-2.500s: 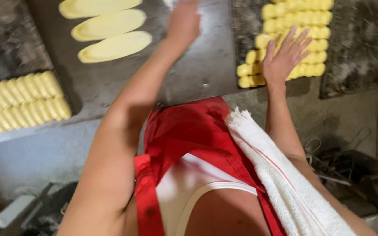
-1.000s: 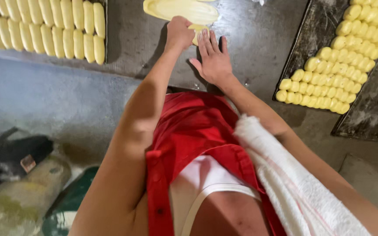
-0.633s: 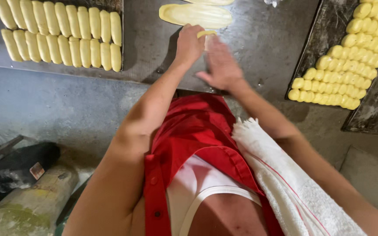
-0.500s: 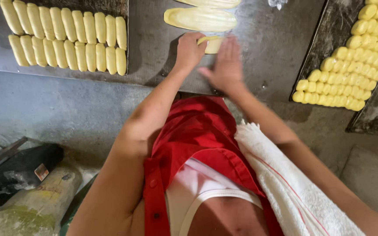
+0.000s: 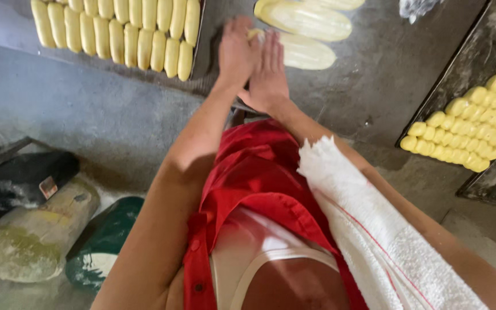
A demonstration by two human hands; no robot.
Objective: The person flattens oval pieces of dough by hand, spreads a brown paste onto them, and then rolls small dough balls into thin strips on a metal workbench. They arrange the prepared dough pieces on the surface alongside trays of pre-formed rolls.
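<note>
both hands, left hand [image 5: 235,53] and right hand [image 5: 269,73], lie flat, side by side and touching, on a dough piece [image 5: 302,51] on the worktop [image 5: 368,74], with a filled tray [image 5: 119,31] just left of them.

A grey worktop [image 5: 116,109] fills the scene; below its edge, at left, lie a flour-dusted roller [image 5: 30,235] and a green tub [image 5: 101,244].

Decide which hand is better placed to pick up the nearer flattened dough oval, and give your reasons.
Right, probably. The right hand lies flat with its fingertips almost touching the nearer flattened dough oval; the left hand sits on the far side, towards the tray of dough rolls.
</note>
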